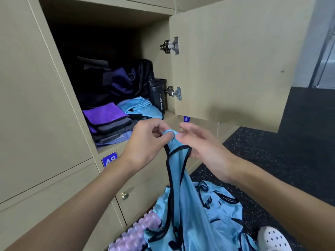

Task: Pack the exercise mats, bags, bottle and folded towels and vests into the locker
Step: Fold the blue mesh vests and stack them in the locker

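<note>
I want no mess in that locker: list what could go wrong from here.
1. The light blue vest hangs unfolded from the left hand, pinched in its fingers; stuffed in like this, it would likely bunch over the folded towels.
2. The black bottle stands upright at the right front of the locker; a push inward may tip it.
3. The pink mat lies on the floor; the locker looks fairly full, so it may not fit.

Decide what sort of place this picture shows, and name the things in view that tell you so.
Probably a gym or sports-centre changing area: lockers with number labels, a speckled rubber floor, and sports kit such as the sport bottle and blue vest.
</note>
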Action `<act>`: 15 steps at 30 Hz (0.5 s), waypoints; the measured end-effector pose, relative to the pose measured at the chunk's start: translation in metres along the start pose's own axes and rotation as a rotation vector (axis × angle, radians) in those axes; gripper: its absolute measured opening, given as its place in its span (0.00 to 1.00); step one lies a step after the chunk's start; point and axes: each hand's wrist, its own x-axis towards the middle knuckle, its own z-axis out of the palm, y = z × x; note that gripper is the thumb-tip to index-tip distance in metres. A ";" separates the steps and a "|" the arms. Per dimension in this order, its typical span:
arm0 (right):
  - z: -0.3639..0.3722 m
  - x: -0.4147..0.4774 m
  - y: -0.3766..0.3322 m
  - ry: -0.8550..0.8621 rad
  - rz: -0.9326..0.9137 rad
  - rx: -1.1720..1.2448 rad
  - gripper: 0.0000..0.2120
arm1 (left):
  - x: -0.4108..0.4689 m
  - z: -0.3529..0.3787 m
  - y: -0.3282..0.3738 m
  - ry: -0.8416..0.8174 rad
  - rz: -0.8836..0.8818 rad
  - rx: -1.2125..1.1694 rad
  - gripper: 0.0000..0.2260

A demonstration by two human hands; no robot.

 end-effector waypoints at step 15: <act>-0.011 0.014 -0.008 0.367 -0.269 -0.295 0.12 | -0.005 0.010 0.003 -0.028 -0.100 -0.128 0.08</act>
